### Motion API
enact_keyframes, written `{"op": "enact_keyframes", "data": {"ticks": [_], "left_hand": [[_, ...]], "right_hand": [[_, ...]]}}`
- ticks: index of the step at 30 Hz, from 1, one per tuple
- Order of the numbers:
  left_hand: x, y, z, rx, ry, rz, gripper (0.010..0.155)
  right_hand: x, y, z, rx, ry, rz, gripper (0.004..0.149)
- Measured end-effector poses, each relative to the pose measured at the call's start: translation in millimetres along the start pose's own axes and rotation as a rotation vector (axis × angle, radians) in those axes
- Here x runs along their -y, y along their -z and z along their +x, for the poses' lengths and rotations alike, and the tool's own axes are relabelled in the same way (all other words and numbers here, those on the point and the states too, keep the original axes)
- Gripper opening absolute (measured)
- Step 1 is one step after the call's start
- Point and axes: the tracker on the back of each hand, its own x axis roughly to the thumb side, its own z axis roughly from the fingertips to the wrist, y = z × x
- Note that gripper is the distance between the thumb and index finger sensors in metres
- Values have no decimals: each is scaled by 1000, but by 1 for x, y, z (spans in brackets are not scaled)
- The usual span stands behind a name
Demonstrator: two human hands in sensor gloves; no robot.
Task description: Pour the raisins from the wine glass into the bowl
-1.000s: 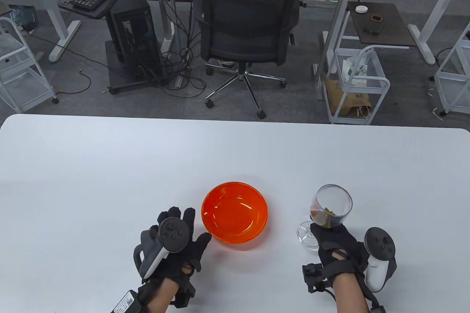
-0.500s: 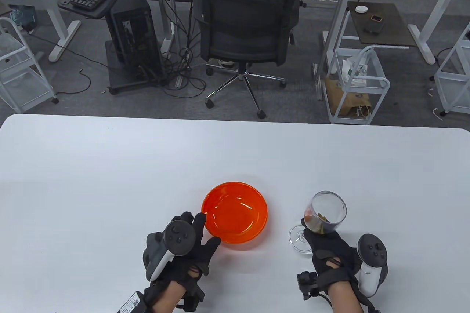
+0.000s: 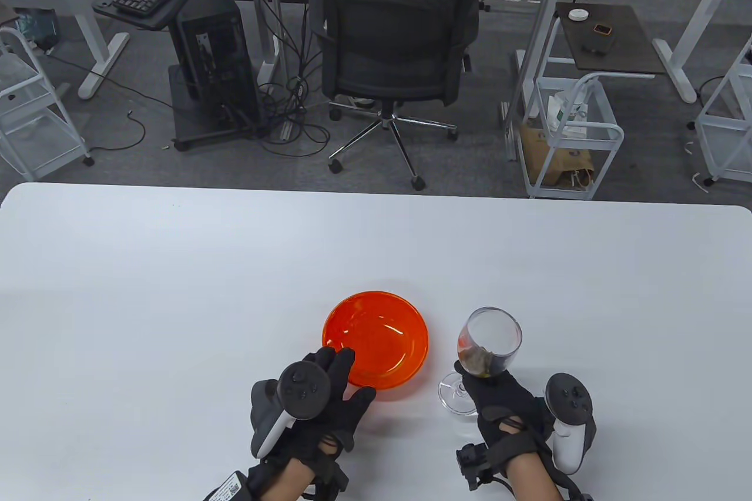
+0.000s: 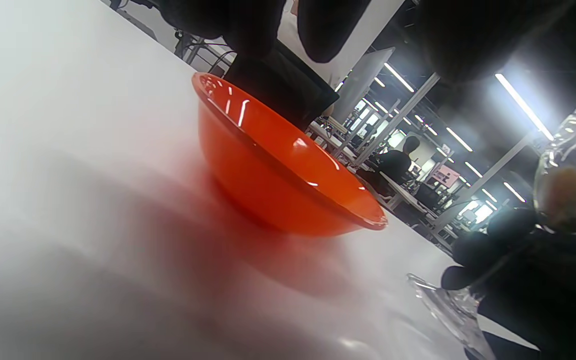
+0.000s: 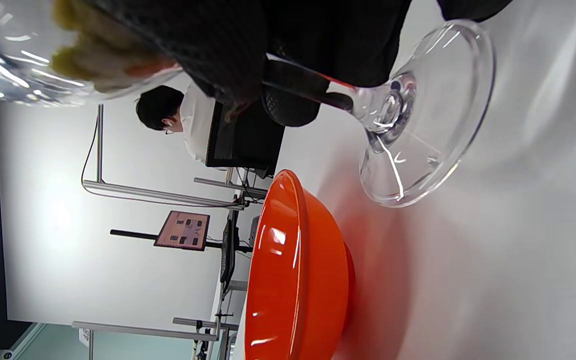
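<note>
The right hand [image 3: 508, 413] is carrying the wine glass [image 3: 486, 345] leftward — a second ago it stood well to the right, and now its foot is hanging just beside the orange bowl [image 3: 376, 339], clear of the white bench [image 3: 176, 266] in the right wrist view. The fingers are wrapping the stem under the cup; raisins [image 3: 477, 359] are sitting at its bottom. The left hand [image 3: 317, 407] is also moving in, its fingers [image 3: 338, 361] now spreading apart over the bowl's near rim, seemingly steadying it. The pour is probably close, though no tilt is beginning yet. Whether the left fingers are actually touching the rim is hard to tell, and the glove is hiding the stem.
</note>
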Motion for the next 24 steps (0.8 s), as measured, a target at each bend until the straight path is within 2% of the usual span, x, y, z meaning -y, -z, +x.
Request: {"op": "enact_keyframes", "data": {"ticks": [4,10,19,24], "left_hand": [[5,-1,3,32,-99,-19,78],[9,-1,5,58,-151,-25,77],[21,-2,10,100,-311,-127,83],[30,-3,16,143,-318,-185,85]], "right_hand": [[-6,-2,4,30,-29,15,44],[-21,-9,10,82,-34,69,44],[-49,-19,17,167,-102,170,44],[-60,-22,18,186,-122,211,44]]}}
